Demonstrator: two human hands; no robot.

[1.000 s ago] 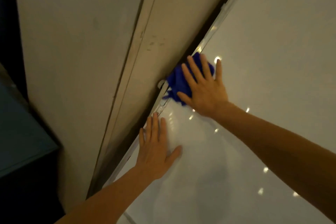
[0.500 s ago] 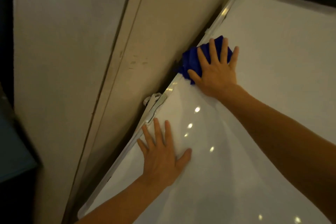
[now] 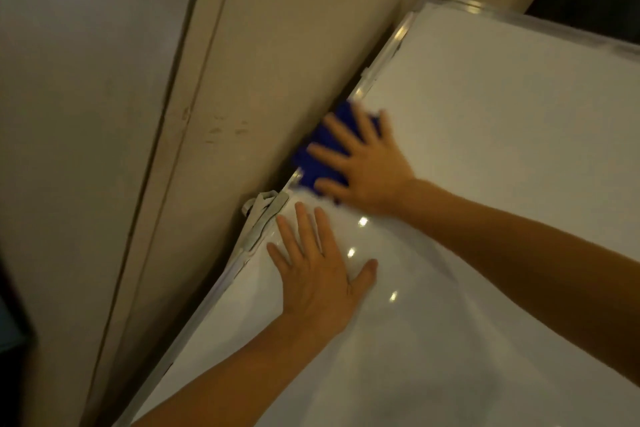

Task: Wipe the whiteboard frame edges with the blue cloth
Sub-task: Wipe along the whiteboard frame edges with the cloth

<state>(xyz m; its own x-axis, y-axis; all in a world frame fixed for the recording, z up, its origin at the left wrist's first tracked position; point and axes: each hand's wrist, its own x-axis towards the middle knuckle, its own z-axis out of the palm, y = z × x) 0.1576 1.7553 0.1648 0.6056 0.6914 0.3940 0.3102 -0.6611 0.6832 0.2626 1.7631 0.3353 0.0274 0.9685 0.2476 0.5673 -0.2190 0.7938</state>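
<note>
Now your right hand (image 3: pixel 367 163), fingers spread flat on cloth (image 3: pixel 318 152), has slid back down frame (image 3: pixel 388 48) from half second ago, mid-frame. Left hand (image 3: pixel 318 274), spread, braces board (image 3: pixel 502 156). Edge stroke repeating; upper corner unwiped.

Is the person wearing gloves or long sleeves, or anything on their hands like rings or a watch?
No gloves: the left hand and the right hand are both bare. No sleeves show either; both forearms are uncovered as far as the picture goes. I can see no ring, watch or bracelet on either wrist or on the fingers, though the right hand is a bit blurred, so a thin ring there could be missed.
</note>
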